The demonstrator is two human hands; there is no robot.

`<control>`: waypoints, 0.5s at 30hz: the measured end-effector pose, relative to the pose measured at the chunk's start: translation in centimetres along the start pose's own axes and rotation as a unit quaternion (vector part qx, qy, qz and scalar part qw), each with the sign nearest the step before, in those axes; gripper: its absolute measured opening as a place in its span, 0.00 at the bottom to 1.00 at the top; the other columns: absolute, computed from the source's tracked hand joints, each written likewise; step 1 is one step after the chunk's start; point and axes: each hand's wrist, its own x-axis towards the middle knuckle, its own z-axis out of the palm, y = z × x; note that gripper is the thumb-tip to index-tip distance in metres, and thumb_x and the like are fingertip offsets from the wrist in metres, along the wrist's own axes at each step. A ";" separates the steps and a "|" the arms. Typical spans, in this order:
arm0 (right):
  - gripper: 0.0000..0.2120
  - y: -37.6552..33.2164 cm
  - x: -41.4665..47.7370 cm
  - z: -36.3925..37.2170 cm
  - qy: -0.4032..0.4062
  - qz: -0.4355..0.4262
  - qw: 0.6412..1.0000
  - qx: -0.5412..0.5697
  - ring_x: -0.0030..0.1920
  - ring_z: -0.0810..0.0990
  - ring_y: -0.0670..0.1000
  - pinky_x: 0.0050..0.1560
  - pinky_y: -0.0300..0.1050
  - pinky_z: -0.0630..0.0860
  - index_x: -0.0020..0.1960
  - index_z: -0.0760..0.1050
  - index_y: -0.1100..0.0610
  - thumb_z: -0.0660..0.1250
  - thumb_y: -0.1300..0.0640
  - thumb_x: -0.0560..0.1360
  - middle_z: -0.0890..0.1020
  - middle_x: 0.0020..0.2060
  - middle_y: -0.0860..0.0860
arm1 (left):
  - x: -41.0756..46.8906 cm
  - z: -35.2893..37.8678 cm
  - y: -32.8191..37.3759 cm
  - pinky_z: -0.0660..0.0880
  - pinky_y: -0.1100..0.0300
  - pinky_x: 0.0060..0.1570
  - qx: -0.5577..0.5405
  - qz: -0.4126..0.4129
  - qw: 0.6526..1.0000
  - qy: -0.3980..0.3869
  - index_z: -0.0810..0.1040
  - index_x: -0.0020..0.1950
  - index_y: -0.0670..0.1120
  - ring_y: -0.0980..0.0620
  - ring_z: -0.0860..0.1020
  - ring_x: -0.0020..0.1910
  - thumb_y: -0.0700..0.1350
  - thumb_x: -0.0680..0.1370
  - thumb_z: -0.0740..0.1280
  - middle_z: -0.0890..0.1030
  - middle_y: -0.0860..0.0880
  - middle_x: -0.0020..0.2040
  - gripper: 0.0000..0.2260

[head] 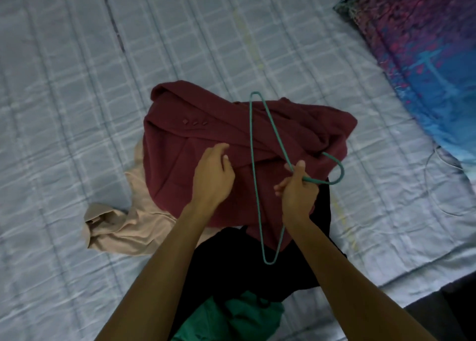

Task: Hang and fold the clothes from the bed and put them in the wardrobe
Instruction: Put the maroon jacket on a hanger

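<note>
Right hand (298,194) clamped on the neck of a thin green wire hanger (253,176), just below the hook; the hook curls out to the right of the fist. The hanger frame runs far-to-near across the maroon woven jacket (231,134), its far corner over the jacket's far edge, its near corner past the jacket's near hem over the black garment (231,263). Can't tell whether the frame touches the cloth or floats above it.

Left hand (213,176) holds nothing: fingers loosely curled, fingertips on or just over the jacket's middle fold. Contact unclear.

The jacket sits bunched on top of the pile, mid-bed; three small buttons (194,122) show on what looks like a sleeve. Under it:
- beige crumpled garment (128,224) sticking out to the left and near-left
- black garment underneath on the near side, mostly covered by both forearms
- green cloth (239,317) at the near edge, cut off by the frame bottom

All on a pale blue checked quilted bedspread (77,109). Far right: multicoloured blue-pink-purple printed pillow or blanket (425,57), cut off by the frame edge. A thin pale cable (435,158) lies on the bedspread just beside it. Dark area at near right past the bed edge, unreadable.
</note>
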 end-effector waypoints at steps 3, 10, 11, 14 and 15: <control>0.18 -2.0 2.0 -1.7 0.045 -0.003 0.998 0.035 0.24 0.75 0.48 0.26 0.42 0.74 0.45 0.80 0.55 0.57 0.45 0.80 0.72 0.20 0.49 | 2.9 2.0 1.9 0.71 0.51 0.56 0.067 0.045 0.995 -0.053 0.71 0.66 0.43 0.42 0.75 0.56 0.41 0.78 0.60 0.75 0.42 0.60 0.16; 0.20 -3.8 5.6 -5.2 0.116 -0.023 0.992 0.039 0.24 0.74 0.48 0.27 0.41 0.74 0.35 0.75 0.57 0.59 0.46 0.79 0.73 0.23 0.52 | 10.0 10.6 4.8 0.52 0.42 0.71 0.346 0.193 0.882 -0.256 0.51 0.77 0.48 0.41 0.51 0.75 0.50 0.74 0.68 0.51 0.41 0.77 0.38; 0.21 -3.8 5.8 -5.8 0.122 -0.029 0.991 0.036 0.24 0.74 0.49 0.27 0.41 0.74 0.35 0.76 0.58 0.60 0.46 0.79 0.73 0.23 0.52 | 10.5 11.8 4.7 0.49 0.41 0.71 0.377 0.204 0.860 -0.278 0.47 0.77 0.49 0.41 0.48 0.76 0.51 0.72 0.70 0.49 0.41 0.77 0.41; 0.22 -3.9 6.2 -7.2 0.123 -0.049 0.991 0.009 0.25 0.75 0.48 0.28 0.39 0.75 0.40 0.78 0.63 0.59 0.47 0.80 0.74 0.23 0.53 | 10.7 14.0 4.1 0.48 0.40 0.71 0.435 0.206 0.826 -0.292 0.50 0.77 0.49 0.41 0.59 0.72 0.51 0.72 0.70 0.61 0.39 0.73 0.40; 0.21 -3.9 6.2 -7.4 0.117 -0.050 0.992 0.004 0.26 0.75 0.48 0.29 0.40 0.76 0.41 0.79 0.62 0.59 0.47 0.80 0.74 0.24 0.54 | 10.6 14.2 3.8 0.50 0.42 0.71 0.430 0.204 0.833 -0.282 0.56 0.76 0.48 0.41 0.64 0.68 0.50 0.73 0.68 0.67 0.40 0.69 0.34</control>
